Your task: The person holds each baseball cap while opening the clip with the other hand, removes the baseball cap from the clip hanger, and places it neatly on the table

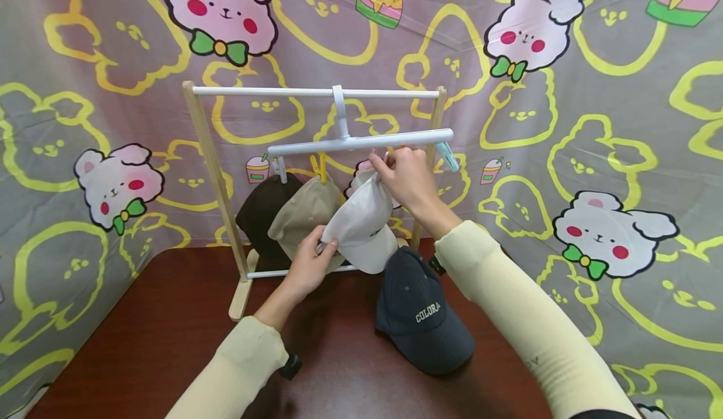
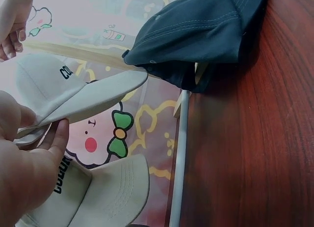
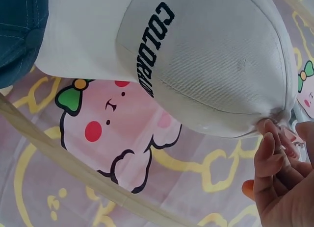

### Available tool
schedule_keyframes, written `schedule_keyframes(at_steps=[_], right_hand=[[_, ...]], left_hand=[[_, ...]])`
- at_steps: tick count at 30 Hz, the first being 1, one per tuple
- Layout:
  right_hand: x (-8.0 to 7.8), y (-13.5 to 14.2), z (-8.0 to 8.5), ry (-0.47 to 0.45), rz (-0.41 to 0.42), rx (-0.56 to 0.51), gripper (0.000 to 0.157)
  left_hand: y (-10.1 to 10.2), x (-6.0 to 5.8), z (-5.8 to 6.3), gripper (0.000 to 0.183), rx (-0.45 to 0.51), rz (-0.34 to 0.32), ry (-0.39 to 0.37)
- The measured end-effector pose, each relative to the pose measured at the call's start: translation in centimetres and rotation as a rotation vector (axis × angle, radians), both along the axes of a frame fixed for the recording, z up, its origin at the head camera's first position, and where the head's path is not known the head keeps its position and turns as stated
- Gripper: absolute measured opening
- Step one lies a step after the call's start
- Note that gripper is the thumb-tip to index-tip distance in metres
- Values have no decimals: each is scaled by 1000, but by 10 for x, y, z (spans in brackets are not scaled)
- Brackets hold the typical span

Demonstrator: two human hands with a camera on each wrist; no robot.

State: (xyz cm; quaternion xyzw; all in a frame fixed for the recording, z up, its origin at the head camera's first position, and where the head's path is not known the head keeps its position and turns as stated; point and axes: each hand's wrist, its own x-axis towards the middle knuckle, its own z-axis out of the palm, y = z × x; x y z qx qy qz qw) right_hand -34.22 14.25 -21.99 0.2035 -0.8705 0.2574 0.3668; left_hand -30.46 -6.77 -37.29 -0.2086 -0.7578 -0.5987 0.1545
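White cap [image 1: 361, 215] positioned under hanger bar [image 1: 401, 139], R of tan cap [image 1: 307, 212]; navy cap [image 1: 423, 309] on table [image 1: 344, 356], lwr R. L hand [image 1: 309, 262]: thumb & fingers clamped on white cap's edge nr brim. R hand [image 1: 411, 177]: fingertips at cap's top edge, just below bar; clamped or touching, cannot tell.

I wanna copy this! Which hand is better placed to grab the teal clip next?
Probably the right hand: it's up by the hanger, nearer the teal clip. The left hand is lower, holding the white cap.
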Motion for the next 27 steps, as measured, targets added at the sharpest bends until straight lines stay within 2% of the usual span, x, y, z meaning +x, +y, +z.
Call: schedule_keyframes(at_steps=[11, 20, 27], right_hand=[[-2, -10, 3, 40, -129, 84, 56], [-6, -15, 2, 101, -203, 100, 61], [-7, -14, 0, 119, -198, 88, 58]], left_hand=[[0, 2, -1, 19, -31, -41, 4], [2, 3, -3, 21, -52, -77, -3], [1, 5, -2, 18, -96, -80, 23]])
